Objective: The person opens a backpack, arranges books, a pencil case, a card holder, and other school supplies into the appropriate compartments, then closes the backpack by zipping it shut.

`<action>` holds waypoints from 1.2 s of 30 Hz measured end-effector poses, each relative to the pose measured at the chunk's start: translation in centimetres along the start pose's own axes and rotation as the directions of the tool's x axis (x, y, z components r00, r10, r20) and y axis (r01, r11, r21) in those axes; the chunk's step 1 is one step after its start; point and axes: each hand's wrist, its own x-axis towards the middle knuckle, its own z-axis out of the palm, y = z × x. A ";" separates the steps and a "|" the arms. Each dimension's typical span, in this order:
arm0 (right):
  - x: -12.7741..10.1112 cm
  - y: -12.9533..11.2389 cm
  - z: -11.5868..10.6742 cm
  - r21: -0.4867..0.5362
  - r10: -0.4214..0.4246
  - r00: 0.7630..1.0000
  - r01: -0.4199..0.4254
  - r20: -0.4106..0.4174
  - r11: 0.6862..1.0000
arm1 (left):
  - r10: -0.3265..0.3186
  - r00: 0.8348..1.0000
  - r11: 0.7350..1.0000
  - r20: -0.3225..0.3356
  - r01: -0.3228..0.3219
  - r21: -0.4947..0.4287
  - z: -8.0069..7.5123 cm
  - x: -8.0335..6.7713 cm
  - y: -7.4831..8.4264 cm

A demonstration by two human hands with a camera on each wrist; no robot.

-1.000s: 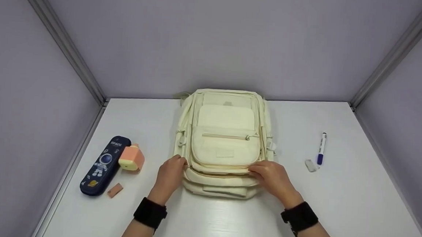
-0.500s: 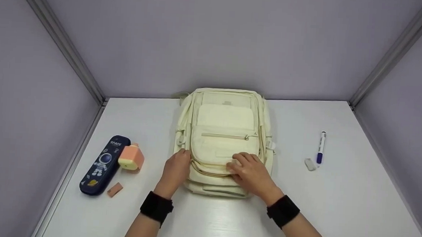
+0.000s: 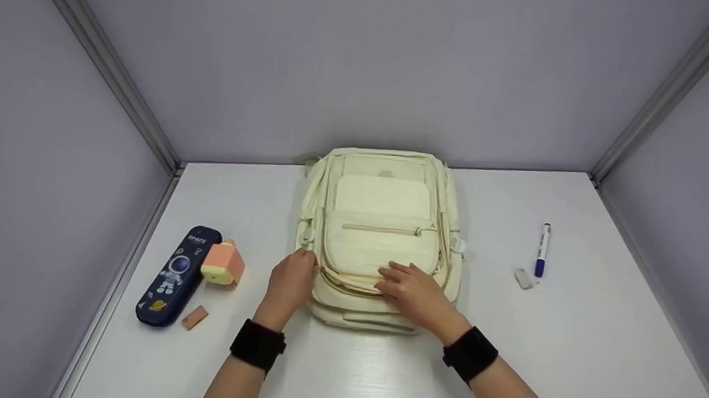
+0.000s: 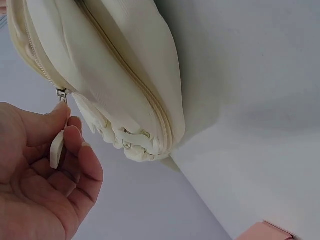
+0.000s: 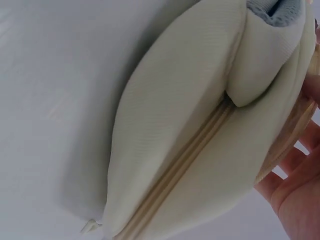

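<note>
A cream backpack lies on its back on the white table, front pockets up. My left hand is at its lower left side. In the left wrist view, that thumb and fingers pinch the zipper pull hanging from a metal slider. My right hand lies over the lower front pocket, fingers spread and touching its edge. In the right wrist view, those fingers are partly hidden behind the pocket's zipper edge. The pocket's gap shows along this edge.
Left of the bag are a navy pencil case with an astronaut, a peach-and-yellow pencil sharpener and a small brownish block. A marker and a whitish eraser lie at right. Grey walls surround the table.
My right hand has moved left from the bag's lower right corner to the pocket's middle, and its fingers have spread. My left hand stays at the left side with small shifts.
</note>
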 end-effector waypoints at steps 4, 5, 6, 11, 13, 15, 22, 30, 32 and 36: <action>-0.2 0.2 -0.3 0.015 -0.020 0.998 0.021 -0.061 1.000 | -0.019 1.000 0.999 0.015 0.019 0.038 0.0 0.7 -0.5; -0.2 0.3 -0.4 0.018 -0.027 0.997 0.028 -0.077 0.999 | -0.025 1.000 0.999 0.017 0.024 0.047 0.0 1.0 -0.6; -0.2 0.4 -0.5 0.017 -0.034 0.995 0.035 -0.090 0.999 | -0.027 0.999 0.998 0.017 0.026 0.056 0.0 1.3 -0.8; -0.1 0.6 -0.8 0.015 -0.052 0.992 0.054 -0.115 0.998 | 0.002 1.000 0.995 -0.007 -0.001 0.103 0.2 2.8 -1.5; -0.1 0.6 -0.9 0.024 -0.051 0.992 0.055 -0.118 0.998 | 0.017 1.000 0.993 -0.016 -0.015 0.121 0.3 3.4 -1.8; -0.1 0.6 -0.9 0.032 -0.049 0.991 0.054 -0.125 0.998 | 0.024 1.000 0.991 -0.017 -0.021 0.134 0.4 3.9 -2.0; 0.0 0.7 -1.1 0.041 -0.075 0.986 0.083 -0.152 0.996 | 0.049 0.998 0.985 -0.036 -0.042 0.168 1.0 5.6 -2.7; -0.2 0.8 -1.0 0.042 -0.071 0.988 0.078 -0.137 0.996 | 0.089 0.988 0.977 -0.125 -0.062 0.202 2.5 7.0 -3.8; -0.2 0.9 -1.0 0.043 -0.068 0.989 0.074 -0.133 0.996 | 0.085 0.989 0.977 -0.123 -0.059 0.204 2.7 7.4 -3.9; -0.2 0.9 -1.1 0.046 -0.067 0.990 0.073 -0.126 0.996 | 0.051 0.993 0.981 -0.104 -0.031 0.189 2.8 8.0 -3.8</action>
